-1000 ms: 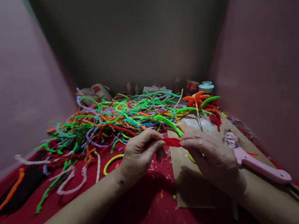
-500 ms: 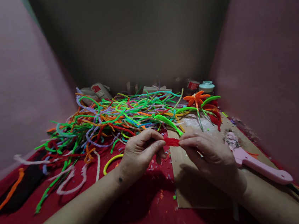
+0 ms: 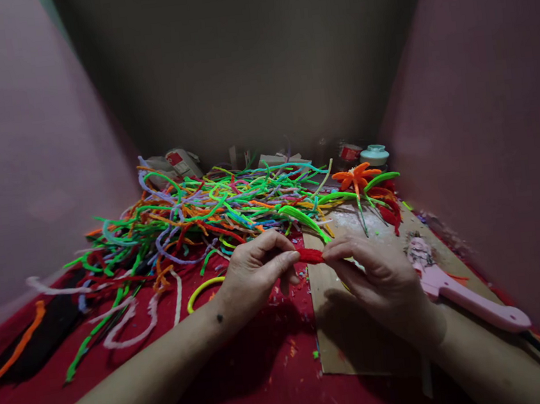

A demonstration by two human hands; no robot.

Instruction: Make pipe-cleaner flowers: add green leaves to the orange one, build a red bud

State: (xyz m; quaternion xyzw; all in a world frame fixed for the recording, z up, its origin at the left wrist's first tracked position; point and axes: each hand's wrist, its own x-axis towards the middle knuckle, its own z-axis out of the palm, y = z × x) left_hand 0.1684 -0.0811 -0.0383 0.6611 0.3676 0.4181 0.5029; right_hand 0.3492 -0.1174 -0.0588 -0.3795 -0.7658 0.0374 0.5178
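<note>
A short red fuzzy piece, like folded pipe cleaner point(image 3: 310, 256), is stretched level between my two hands. My left hand point(image 3: 260, 267) pinches its left end between thumb and forefinger. The other end is pinched in the fingertips of my right hand point(image 3: 379, 277), above a brown board point(image 3: 350, 348). Just behind the red piece, a bright green leaf shape point(image 3: 303, 221) lies slanted. A yellow ring point(image 3: 202, 291) rests on the red cloth beside my left wrist, partly hidden by it.
A tangled heap of colourful pipe cleaners point(image 3: 221, 200) spreads across the back. An orange pipe-cleaner flower point(image 3: 355, 177) and a light teal jar point(image 3: 374, 155) stand at back right. A pink-handled tool point(image 3: 478, 299) lies right of my right hand. Walls rise on both sides.
Both hands keep their pinch on the red piece, which looks slightly narrower and more rounded now. The whole view has shifted very slightly.
</note>
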